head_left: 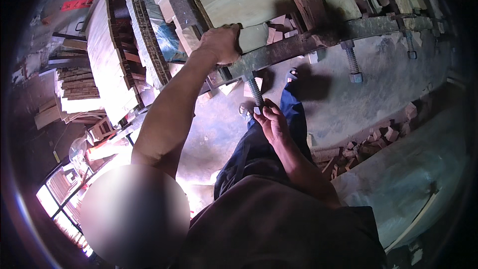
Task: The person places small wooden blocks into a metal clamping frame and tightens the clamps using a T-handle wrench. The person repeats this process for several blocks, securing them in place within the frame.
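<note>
My left hand (221,45) is closed over the near edge of the clamp frame, beside the pale boards (254,37); its fingertips are partly hidden. From the long dark rail of the clamp frame (284,50) a threaded clamp screw (254,89) sticks out toward me. My right hand (273,122) pinches the square head at that screw's near end. Farther right along the rail stand a second clamp screw (353,62) and a third clamp screw (410,45), neither touched by my hands.
Dark-edged panels (144,30) lean on the left, next to stacked wood strips (77,82). Wood offcuts (383,142) lie along a low ledge on the right. A plastic-covered surface (408,174) fills the lower right. My feet are on the concrete floor (209,144) below the rail.
</note>
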{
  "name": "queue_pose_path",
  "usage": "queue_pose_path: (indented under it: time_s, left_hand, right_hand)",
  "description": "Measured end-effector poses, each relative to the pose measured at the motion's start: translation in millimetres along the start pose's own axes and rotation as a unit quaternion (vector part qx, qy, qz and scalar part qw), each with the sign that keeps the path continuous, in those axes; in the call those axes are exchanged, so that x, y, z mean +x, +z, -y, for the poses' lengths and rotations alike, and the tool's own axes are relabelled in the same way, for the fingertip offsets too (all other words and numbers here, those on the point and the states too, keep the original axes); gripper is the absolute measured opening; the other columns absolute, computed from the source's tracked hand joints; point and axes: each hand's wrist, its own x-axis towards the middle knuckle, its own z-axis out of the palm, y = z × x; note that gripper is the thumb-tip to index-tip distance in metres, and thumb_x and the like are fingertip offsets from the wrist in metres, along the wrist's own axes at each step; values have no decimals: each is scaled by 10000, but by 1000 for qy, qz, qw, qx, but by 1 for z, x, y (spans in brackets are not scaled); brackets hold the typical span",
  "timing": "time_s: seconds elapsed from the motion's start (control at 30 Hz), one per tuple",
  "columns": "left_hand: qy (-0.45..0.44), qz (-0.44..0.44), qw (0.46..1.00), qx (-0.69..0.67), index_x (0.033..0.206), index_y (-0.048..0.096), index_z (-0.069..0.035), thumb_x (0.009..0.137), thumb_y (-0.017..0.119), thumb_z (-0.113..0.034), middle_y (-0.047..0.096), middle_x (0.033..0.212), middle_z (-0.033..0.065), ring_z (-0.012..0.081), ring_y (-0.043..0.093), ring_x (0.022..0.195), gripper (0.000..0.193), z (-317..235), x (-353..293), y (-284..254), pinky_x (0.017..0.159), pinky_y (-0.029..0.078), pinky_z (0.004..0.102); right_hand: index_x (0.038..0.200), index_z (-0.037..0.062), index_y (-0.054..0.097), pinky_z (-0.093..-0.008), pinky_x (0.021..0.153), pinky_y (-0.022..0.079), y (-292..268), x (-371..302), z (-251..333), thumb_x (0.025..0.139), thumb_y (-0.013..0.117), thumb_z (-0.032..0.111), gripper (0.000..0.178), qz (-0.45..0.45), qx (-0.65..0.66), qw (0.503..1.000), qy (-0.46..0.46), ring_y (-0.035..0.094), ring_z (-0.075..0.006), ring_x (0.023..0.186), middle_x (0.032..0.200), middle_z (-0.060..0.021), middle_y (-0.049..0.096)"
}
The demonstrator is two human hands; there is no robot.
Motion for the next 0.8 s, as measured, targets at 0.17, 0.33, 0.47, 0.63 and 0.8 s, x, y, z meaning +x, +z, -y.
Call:
queue_pose_path:
  time_s: [0.17,0.33,0.47,0.63,0.8]
  left_hand:
    - [85,6,996,-23,1391,456,-44,697,795,-267,622,1209,219,365,602,1134,804,17,13,0,961,488,435]
    - [113,-9,992,53,1420,423,-38,687,840,-307,626,1192,236,386,594,1132,886,15,-2,0,957,474,456]
    - [126,-37,990,60,1425,416,-45,693,836,-312,595,1248,236,391,598,1116,885,16,-7,1,966,472,458]
    - [98,-31,995,13,1441,395,-57,710,822,-265,590,1260,232,382,608,1099,872,21,7,11,965,477,434]
    - [53,13,998,-25,1443,393,-61,701,821,-224,594,1255,224,380,602,1119,871,13,5,1,978,472,432]
  right_hand:
    - [1189,6,575,-382,801,557,0,10,-13,921,587,49,272,-29,44,999,-11,627,-207,915,1083,-90,617]
    - [1077,38,568,-393,746,576,2,11,-21,958,562,109,139,-61,70,995,-25,619,-219,906,1096,-105,591]
    - [1094,26,596,-314,507,437,-12,14,-20,1045,248,472,567,41,151,977,144,541,-188,568,769,-89,614]
    - [1043,94,588,-322,516,403,4,11,-16,1010,276,558,560,-9,63,988,140,515,-195,536,744,-77,599]
    - [1073,84,587,-319,542,391,14,12,-21,989,463,376,327,-78,16,997,-18,536,-171,605,849,-84,634]
